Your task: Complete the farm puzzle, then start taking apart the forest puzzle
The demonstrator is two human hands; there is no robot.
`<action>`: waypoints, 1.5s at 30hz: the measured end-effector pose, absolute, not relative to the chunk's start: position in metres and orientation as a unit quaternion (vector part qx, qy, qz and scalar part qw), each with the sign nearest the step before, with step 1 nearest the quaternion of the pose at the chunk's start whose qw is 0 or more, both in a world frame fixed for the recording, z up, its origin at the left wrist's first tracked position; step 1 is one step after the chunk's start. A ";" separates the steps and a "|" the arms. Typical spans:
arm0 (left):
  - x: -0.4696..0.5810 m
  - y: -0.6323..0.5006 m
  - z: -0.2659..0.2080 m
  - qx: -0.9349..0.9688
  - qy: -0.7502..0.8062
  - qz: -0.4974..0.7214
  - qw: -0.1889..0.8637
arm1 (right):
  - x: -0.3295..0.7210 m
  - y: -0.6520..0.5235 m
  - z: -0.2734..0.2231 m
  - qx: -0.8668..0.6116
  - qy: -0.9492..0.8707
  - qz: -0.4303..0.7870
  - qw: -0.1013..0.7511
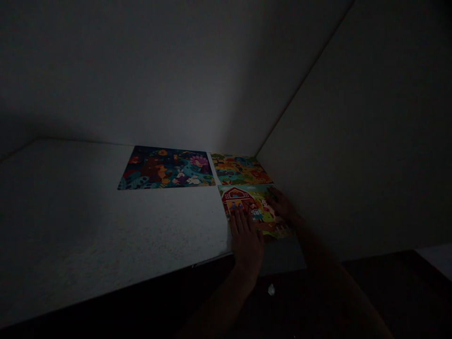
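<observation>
A farm picture sheet (263, 216) with a red barn and a cow lies on the white surface at the right. My left hand (247, 242) rests flat on its lower left part, fingers stretched out. Against the sheet's right side lies my right hand (280, 205), palm down with its fingers extended. Just beyond is a second picture sheet (240, 168) in green and orange with animals, its near edge close to the farm sheet. A dark blue forest picture (169, 168) with rabbits is to the left, a narrow strip of white surface between them.
The white surface (169, 226) has a front edge that drops to a dark area. A pale wall (158, 70) stands behind and another wall (370, 141) at the right. A small pale scrap (271, 289) shows in the dark below. The light is very dim.
</observation>
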State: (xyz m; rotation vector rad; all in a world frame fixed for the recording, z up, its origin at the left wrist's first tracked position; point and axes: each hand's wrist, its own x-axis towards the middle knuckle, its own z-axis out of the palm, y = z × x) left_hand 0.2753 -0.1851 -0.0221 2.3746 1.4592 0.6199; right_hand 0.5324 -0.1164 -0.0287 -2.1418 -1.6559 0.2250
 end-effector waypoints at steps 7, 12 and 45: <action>0.280 -0.186 -0.026 0.820 0.519 0.211 0.120 | 0.543 -0.114 -0.035 -0.750 -0.616 0.077 0.229; 0.279 -0.186 -0.025 0.819 0.517 0.219 0.119 | 0.549 -0.114 -0.040 -0.749 -0.614 0.086 0.234; 0.217 0.007 -0.004 0.899 0.357 0.230 0.110 | 0.557 -0.113 -0.040 -0.747 -0.642 0.025 0.170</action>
